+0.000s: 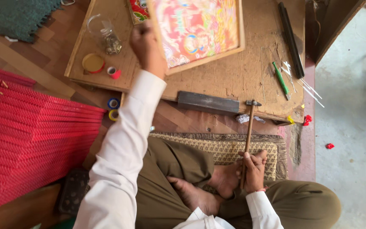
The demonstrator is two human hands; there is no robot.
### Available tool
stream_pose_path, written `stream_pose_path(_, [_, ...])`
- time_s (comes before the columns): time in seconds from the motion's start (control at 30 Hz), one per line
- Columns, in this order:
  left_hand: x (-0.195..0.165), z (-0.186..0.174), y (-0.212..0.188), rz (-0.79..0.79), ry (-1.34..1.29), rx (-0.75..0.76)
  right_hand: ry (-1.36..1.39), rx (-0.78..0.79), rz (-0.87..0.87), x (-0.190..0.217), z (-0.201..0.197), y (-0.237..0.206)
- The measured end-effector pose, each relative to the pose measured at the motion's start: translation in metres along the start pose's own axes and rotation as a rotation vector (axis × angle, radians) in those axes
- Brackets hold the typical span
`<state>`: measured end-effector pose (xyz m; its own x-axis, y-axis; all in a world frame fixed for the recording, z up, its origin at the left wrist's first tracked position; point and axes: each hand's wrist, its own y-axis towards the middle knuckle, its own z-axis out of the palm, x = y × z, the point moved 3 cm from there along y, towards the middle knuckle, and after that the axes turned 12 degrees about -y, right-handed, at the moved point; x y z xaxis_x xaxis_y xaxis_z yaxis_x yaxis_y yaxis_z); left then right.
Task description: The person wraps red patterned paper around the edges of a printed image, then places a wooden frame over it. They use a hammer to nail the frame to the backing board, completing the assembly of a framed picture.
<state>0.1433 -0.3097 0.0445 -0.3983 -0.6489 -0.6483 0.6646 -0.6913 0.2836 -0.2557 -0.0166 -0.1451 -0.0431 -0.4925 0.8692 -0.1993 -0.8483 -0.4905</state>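
My left hand (146, 46) is closed on the near left edge of a wooden-framed colourful picture (198, 27) that lies tilted on a low wooden work board (242, 76). My right hand (254, 169) rests near my crossed feet and grips the wooden handle of a small hammer (249, 127), whose metal head points toward the board's near edge. A dark metal bar (207, 102) lies along that edge between the two hands.
A glass jar (105, 34), a yellow-topped lid (93, 62) and small tape rolls (113, 108) sit at the board's left. A green pen (281, 79), thin strips and a long black rod (291, 38) lie at its right. Stacked red mats (30, 135) fill the left floor.
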Motion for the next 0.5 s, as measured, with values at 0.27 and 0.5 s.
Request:
stream_pose_path(0.27, [0.048,-0.051,0.104,0.156,0.411,-0.07,-0.089,-0.065,0.031,-0.003,0.002,0.012])
stream_pose_path(0.5, [0.091,-0.023,0.208,-0.284,-0.134,-0.463,-0.066,-0.11,0.08,-0.01,0.013,0.032])
